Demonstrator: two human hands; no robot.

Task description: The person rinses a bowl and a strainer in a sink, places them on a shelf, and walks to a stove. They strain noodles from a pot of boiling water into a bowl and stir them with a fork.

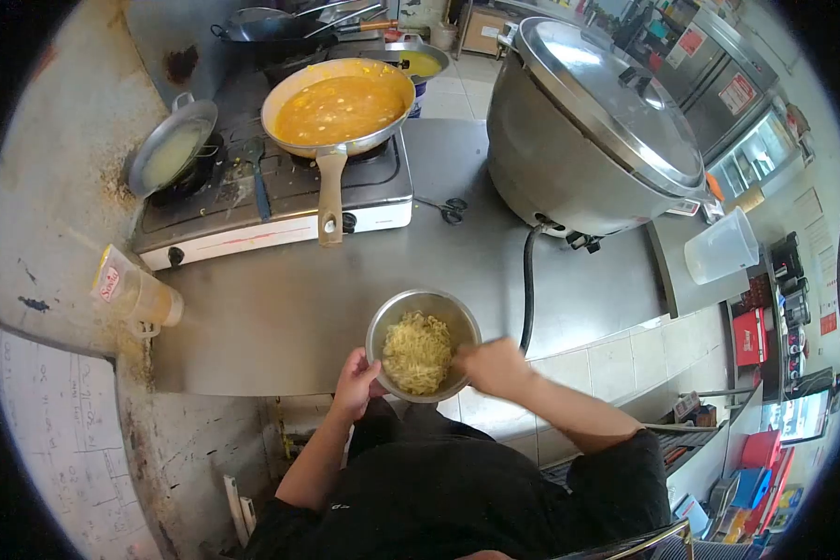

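Observation:
A round metal bowl (461, 322) sits just over the counter's front edge, close to my body, with pale yellow noodles (417, 353) inside. My left hand (355, 385) grips the bowl's left rim, thumb at the edge and fingers under the side. At the opposite rim, my right hand (497, 366) is closed and reaches over the bowl beside the noodles. Its fingers are blurred, so what they hold, if anything, cannot be made out.
A gas stove (280, 229) carries a pan (330, 191) of orange soup, a smaller pot (141, 171) and a spatula (259, 182). Scissors (452, 212) lie near a big lidded metal cooker (569, 154) with a black hose (529, 289). A plastic jug (145, 294) stands left.

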